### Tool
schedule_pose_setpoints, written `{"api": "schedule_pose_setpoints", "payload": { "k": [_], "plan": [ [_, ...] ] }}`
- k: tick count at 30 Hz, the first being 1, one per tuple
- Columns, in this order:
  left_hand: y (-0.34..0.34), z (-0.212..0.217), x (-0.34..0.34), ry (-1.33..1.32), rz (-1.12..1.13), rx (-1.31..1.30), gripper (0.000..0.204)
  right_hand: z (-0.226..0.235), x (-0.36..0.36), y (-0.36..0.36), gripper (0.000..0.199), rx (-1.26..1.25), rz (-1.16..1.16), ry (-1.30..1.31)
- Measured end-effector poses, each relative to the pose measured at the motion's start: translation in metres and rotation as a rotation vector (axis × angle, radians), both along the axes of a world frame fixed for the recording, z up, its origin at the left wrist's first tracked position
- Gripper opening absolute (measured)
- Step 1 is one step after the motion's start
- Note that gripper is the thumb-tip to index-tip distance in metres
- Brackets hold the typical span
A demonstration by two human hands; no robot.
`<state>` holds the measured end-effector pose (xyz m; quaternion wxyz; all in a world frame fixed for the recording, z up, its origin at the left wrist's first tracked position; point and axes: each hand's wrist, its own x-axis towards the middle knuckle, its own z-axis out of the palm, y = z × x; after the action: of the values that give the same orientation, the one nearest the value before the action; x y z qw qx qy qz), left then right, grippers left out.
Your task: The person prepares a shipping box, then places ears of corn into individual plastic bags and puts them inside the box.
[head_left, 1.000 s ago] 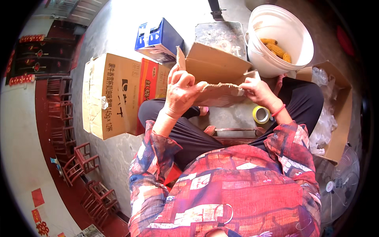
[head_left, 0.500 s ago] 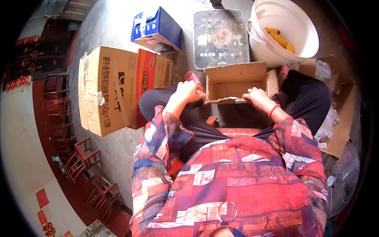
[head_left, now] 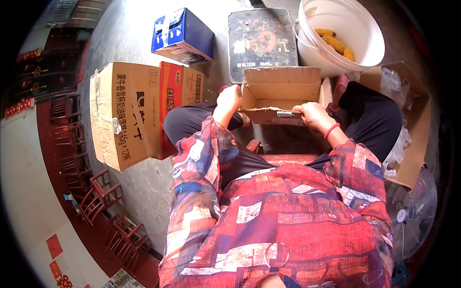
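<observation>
Head view, left hand (head_left: 229, 98) gripping open brown carton (head_left: 281, 93), right hand (head_left: 312, 115) pinching metal blade (head_left: 286, 114), blue box (head_left: 182, 36) beyond.

The scene is seen from a single fisheye view worn on the head, aimed steeply down along the person's own chest and lap to the floor (head_left: 144, 187); the open cardboard box (head_left: 281, 96) is seen from close above, straight edges bent toward the rim

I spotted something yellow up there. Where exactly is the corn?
The corn cobs lie inside the white bucket at the top right of the head view, just beyond the open cardboard box held by both hands.
</observation>
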<state>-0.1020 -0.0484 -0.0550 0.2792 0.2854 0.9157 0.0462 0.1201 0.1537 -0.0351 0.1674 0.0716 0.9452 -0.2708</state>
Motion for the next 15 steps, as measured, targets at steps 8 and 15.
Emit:
{"api": "schedule_pose_setpoints", "payload": {
  "k": [8, 15],
  "plan": [
    [-0.002, 0.008, 0.009, -0.014, 0.048, -0.106, 0.053, -0.014, 0.012, -0.019, 0.029, 0.136, 0.195, 0.035],
    [0.001, 0.036, 0.007, 0.000, 0.149, -0.075, 0.055, -0.019, 0.009, -0.010, 0.036, 0.130, 0.162, -0.155]
  ]
}}
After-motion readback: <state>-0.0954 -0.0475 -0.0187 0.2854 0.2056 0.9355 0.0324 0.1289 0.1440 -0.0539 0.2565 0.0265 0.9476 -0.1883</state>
